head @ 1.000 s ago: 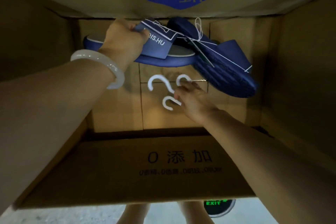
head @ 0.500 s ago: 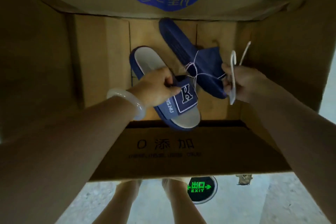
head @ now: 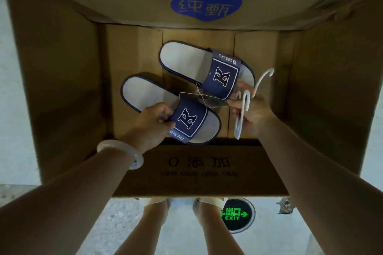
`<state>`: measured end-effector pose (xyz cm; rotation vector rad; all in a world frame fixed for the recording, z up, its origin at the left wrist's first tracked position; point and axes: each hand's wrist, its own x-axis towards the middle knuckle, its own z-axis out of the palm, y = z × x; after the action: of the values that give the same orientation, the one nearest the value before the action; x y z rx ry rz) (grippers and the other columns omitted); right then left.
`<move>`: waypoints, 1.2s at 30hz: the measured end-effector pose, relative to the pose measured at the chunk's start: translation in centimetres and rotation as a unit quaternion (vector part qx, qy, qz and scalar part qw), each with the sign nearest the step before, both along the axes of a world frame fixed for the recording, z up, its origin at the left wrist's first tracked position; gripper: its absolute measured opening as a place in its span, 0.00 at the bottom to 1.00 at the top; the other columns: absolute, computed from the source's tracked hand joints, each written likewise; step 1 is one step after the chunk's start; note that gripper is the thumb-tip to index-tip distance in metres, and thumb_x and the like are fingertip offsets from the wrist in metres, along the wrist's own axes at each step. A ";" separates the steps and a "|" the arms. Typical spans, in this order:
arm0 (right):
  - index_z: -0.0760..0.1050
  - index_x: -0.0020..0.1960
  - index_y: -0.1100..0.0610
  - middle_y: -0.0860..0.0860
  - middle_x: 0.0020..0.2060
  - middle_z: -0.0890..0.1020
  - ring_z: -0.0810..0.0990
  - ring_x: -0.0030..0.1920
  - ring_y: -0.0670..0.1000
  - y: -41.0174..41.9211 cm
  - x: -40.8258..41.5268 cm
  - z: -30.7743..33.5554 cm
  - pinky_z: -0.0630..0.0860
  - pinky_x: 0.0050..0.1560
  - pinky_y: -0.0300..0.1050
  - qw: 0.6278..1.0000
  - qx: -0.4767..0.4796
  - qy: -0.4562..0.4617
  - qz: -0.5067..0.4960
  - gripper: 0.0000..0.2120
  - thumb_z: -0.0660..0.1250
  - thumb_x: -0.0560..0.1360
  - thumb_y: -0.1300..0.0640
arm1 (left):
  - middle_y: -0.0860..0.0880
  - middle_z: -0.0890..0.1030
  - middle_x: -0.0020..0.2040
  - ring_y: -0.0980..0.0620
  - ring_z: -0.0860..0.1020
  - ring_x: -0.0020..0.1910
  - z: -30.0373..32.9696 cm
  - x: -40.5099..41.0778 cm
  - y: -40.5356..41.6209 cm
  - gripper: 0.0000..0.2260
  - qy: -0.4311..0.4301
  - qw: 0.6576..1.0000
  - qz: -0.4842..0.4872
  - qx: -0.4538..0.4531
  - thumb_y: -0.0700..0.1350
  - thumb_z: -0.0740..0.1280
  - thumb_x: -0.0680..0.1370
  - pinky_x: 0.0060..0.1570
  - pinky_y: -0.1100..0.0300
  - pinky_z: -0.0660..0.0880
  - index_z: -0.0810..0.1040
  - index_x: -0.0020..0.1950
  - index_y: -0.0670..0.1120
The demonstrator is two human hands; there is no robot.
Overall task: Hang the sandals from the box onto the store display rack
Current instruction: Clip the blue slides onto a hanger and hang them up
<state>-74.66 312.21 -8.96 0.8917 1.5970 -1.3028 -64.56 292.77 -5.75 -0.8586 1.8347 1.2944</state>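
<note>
Since half a sec ago both sandals have turned footbed-up and sit side by side over the box (head: 62,89) interior, lifted off the floor of it; a sec ago the right hand was down picking hooks off the box bottom, now it's up w/ them. Means the pair + hooks are gathered and about ready to leave the box; rack isn't in view, so hanging not yet started.

Left hand (head: 153,122) pinches the strap of the near sandal (head: 172,109), fingers curled round the strap edge. Right hand (head: 251,109) is curled round white plastic hooks (head: 244,107), at least 2, and its fingertips are at the thin tie string (head: 199,95) / toe of the far sandal (head: 207,68); can't tell if it actually grips that sandal.

Sandals: navy slides, pale grey footbeds, wide strap w/ big white-outlined "K" patch and small brand text on the edge. Joined by the thin string, w/ what looks like a dark tag hanging between them. Look new and clean.

White bangle (head: 122,152) on left wrist. Green exit sign (head: 236,214) on the floor below the box, near the person's legs.
</note>
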 end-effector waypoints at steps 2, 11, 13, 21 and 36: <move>0.73 0.57 0.55 0.53 0.37 0.77 0.75 0.31 0.47 0.5 0.3 -0.3 0.73 0.29 0.39 0.998 0.052 -0.035 0.018 0.17 0.66 0.72 0.70 | 0.52 0.74 0.36 0.54 0.73 0.38 -1.3 -0.1 0.5 0.12 -0.012 1.000 0.010 -0.007 0.33 0.65 0.74 0.36 0.64 0.68 0.71 0.38 0.49; 0.73 0.40 0.57 0.51 0.33 0.77 0.75 0.33 0.50 2.7 0.3 -0.8 0.71 0.31 0.39 0.957 0.217 0.099 0.165 0.07 0.70 0.70 0.56 | 0.47 0.76 0.53 0.48 0.75 0.50 -5.3 -4.9 7.4 0.10 -0.022 0.988 -0.138 0.061 0.40 0.59 0.79 0.50 0.56 0.71 0.72 0.60 0.44; 0.72 0.45 0.55 0.50 0.38 0.77 0.76 0.37 0.49 2.5 -0.1 -0.3 0.68 0.29 0.36 0.956 0.233 0.111 0.139 0.10 0.71 0.68 0.56 | 0.43 0.76 0.58 0.43 0.75 0.54 -5.7 -5.0 7.8 0.13 -0.048 0.980 -0.194 0.010 0.43 0.58 0.80 0.54 0.50 0.73 0.70 0.63 0.42; 0.73 0.55 0.54 0.50 0.45 0.78 0.77 0.41 0.48 -1.0 -0.2 1.1 0.73 0.36 0.41 0.990 0.111 -0.008 -0.088 0.13 0.65 0.73 0.65 | 0.46 0.56 0.76 0.46 0.56 0.75 -5.0 -6.6 5.1 0.36 0.112 0.974 -0.159 -0.119 0.33 0.68 0.72 0.73 0.52 0.57 0.54 0.75 0.47; 0.77 0.46 0.58 0.50 0.36 0.78 0.75 0.32 0.46 -1.4 1.8 -3.7 0.69 0.23 0.33 0.988 0.130 -0.006 0.082 0.11 0.75 0.68 0.57 | 0.39 0.70 0.65 0.39 0.65 0.66 -10.4 -6.4 5.2 0.19 0.228 0.879 -0.335 -0.253 0.42 0.69 0.71 0.60 0.48 0.66 0.74 0.60 0.38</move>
<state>-72.87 310.83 -12.67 0.9000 1.8188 -0.9871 -70.98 297.92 -16.15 -0.0852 2.5912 0.5926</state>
